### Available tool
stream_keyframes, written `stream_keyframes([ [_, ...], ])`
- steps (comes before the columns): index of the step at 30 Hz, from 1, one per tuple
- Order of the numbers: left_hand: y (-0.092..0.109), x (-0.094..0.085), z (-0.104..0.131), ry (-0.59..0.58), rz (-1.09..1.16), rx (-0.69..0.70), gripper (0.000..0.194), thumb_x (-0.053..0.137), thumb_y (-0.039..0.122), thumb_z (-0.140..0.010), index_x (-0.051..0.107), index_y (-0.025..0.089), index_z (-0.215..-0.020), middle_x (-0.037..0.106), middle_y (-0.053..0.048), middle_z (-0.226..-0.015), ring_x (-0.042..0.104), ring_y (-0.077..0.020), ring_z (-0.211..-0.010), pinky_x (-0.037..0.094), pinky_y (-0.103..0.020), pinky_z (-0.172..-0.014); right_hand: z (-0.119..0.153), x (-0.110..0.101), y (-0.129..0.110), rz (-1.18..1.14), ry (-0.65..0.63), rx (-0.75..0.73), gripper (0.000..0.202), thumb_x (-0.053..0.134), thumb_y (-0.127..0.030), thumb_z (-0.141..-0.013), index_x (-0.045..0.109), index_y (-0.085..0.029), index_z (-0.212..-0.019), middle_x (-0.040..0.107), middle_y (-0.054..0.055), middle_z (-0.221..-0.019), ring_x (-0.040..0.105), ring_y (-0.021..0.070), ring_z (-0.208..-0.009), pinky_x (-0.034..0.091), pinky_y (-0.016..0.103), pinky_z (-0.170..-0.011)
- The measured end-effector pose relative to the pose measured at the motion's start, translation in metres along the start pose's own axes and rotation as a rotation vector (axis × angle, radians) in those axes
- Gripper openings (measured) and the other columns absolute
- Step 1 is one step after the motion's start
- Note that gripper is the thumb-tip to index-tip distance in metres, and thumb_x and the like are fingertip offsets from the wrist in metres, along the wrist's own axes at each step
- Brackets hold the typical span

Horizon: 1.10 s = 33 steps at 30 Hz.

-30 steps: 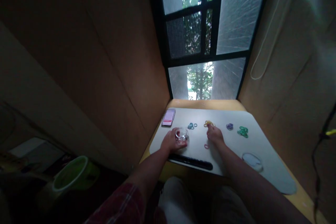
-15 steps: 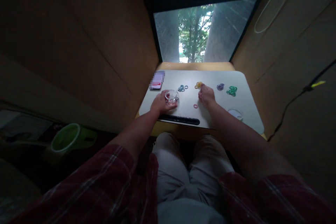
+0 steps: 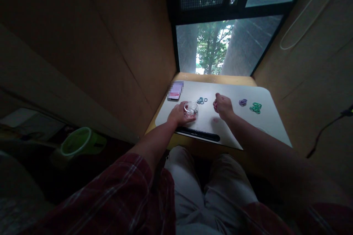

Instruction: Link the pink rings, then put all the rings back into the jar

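Observation:
My left hand (image 3: 179, 114) is wrapped round a clear round jar (image 3: 191, 109) at the left part of the white tabletop (image 3: 234, 134). My right hand (image 3: 223, 105) is closed above the middle of the tabletop; what its fingers hold is hidden. Between the hands, farther back, lie several blue-grey rings (image 3: 202, 100). A faint pink ring (image 3: 216, 119) lies nearer the front edge. Right of my right hand are a purple bunch of rings (image 3: 243, 102) and a green bunch of rings (image 3: 256, 108).
A phone (image 3: 175, 90) lies at the back left corner. A long black bar (image 3: 198, 134) runs along the front edge. The window (image 3: 215, 47) stands behind the tabletop. A green bin (image 3: 82, 142) is low at the left, and a dark cable (image 3: 325, 128) hangs at the right.
The view has shifted, so the scene sits lower and farther right. The yellow rings by my right hand no longer show on the tabletop. My left hand still holds the jar.

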<state>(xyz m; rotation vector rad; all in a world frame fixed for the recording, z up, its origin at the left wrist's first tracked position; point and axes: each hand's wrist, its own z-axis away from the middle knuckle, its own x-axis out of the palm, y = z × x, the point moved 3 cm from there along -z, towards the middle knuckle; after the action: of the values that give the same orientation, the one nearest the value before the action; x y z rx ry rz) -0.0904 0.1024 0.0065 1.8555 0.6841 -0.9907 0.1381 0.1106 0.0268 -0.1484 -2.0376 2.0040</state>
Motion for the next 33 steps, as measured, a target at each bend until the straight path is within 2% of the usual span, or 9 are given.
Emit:
stream_keyframes([
  [5, -0.001, 0.001, 0.0, 0.001, 0.0, -0.003, 0.087, 0.078, 0.059, -0.062, 0.043, 0.022, -0.132, 0.062, -0.007, -0.115, 0.059, -0.0263, -0.103, 0.045, -0.039, -0.093, -0.001, 0.057, -0.024, 0.038, -0.107, -0.117, 0.049, 0.055, -0.057, -0.087, 0.044, -0.022, -0.056, 0.039, -0.006, -0.036, 0.034, 0.0074, -0.03, 0.025, 0.02, -0.031],
  [9, -0.002, 0.002, 0.0, 0.02, 0.006, 0.012, 0.087, 0.078, 0.061, -0.062, 0.044, 0.022, -0.131, 0.062, -0.008, -0.115, 0.059, -0.0252, -0.101, 0.046, -0.038, -0.092, 0.003, 0.083, -0.032, 0.165, -0.187, -0.205, 0.048, 0.059, -0.052, -0.087, 0.045, -0.02, -0.053, 0.044, -0.005, -0.039, 0.038, 0.0064, -0.034, 0.028, 0.018, -0.034],
  [11, -0.001, 0.002, 0.0, 0.027, 0.011, 0.026, 0.084, 0.076, 0.061, -0.063, 0.045, 0.022, -0.131, 0.062, -0.008, -0.115, 0.059, -0.0245, -0.099, 0.047, -0.038, -0.091, 0.005, 0.088, -0.034, 0.216, -0.214, -0.248, 0.046, 0.061, -0.048, -0.086, 0.044, -0.02, -0.053, 0.045, -0.005, -0.041, 0.04, 0.0059, -0.035, 0.029, 0.017, -0.035],
  [14, 0.0, 0.002, 0.001, 0.016, 0.006, 0.028, 0.084, 0.075, 0.062, -0.064, 0.045, 0.022, -0.131, 0.062, -0.007, -0.114, 0.059, -0.0244, -0.098, 0.047, -0.038, -0.089, 0.004, 0.094, -0.035, 0.207, -0.246, -0.23, 0.044, 0.062, -0.047, -0.086, 0.043, -0.021, -0.055, 0.045, -0.006, -0.042, 0.04, 0.0062, -0.034, 0.029, 0.017, -0.033],
  [23, 0.0, -0.001, 0.001, 0.014, 0.003, 0.008, 0.08, 0.075, 0.061, -0.064, 0.046, 0.023, -0.128, 0.063, -0.006, -0.109, 0.059, -0.0245, -0.095, 0.048, -0.036, -0.083, -0.002, 0.111, -0.032, -0.071, -0.199, -0.124, 0.042, 0.058, -0.053, -0.088, 0.04, -0.022, -0.065, 0.045, -0.008, -0.043, 0.04, 0.0059, -0.032, 0.03, 0.016, -0.03],
  [27, 0.001, -0.002, 0.002, 0.008, -0.006, 0.007, 0.08, 0.075, 0.062, -0.064, 0.046, 0.022, -0.127, 0.063, -0.006, -0.108, 0.059, -0.0246, -0.095, 0.047, -0.036, -0.084, -0.002, 0.111, -0.026, -0.14, -0.22, -0.09, 0.04, 0.057, -0.051, -0.09, 0.039, -0.023, -0.068, 0.045, -0.009, -0.044, 0.041, 0.0063, -0.032, 0.032, 0.017, -0.03],
  [33, 0.002, -0.003, 0.001, 0.002, -0.004, 0.022, 0.085, 0.073, 0.067, -0.064, 0.044, 0.021, -0.129, 0.062, -0.007, -0.112, 0.059, -0.0252, -0.097, 0.047, -0.037, -0.086, -0.003, 0.107, -0.017, -0.121, -0.222, -0.102, 0.039, 0.057, -0.049, -0.09, 0.04, -0.022, -0.068, 0.048, -0.008, -0.047, 0.044, 0.0074, -0.033, 0.034, 0.019, -0.031],
])
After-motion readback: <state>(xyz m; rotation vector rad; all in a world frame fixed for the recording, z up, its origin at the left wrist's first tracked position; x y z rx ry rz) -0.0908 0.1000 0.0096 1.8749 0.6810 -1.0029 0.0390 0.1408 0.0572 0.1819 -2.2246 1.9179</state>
